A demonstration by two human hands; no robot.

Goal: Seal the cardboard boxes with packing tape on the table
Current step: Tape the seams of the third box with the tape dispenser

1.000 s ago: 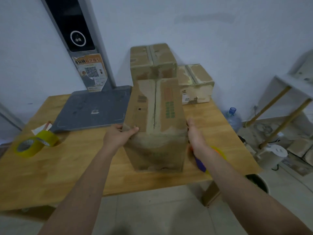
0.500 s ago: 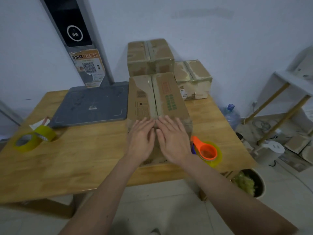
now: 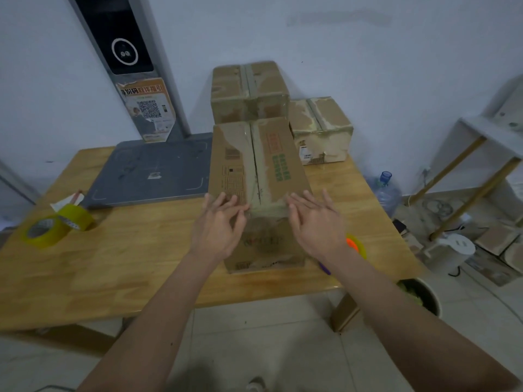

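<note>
Wooden table (image 3: 135, 258) bears box (image 3: 260, 176) lengthwise away; both hands' fingers (image 3: 223, 200) released.

2 bare forearms, no sleeves, watch or rings showing; left hand (image 3: 218, 227) and right hand (image 3: 317, 224) both gloveless.

Single head-worn view, looked forward and down from close above onto table (image 3: 113, 264) edge, boxes and wall beyond.

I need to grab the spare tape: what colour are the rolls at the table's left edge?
Yellow rolls, seen in the head view.
</note>
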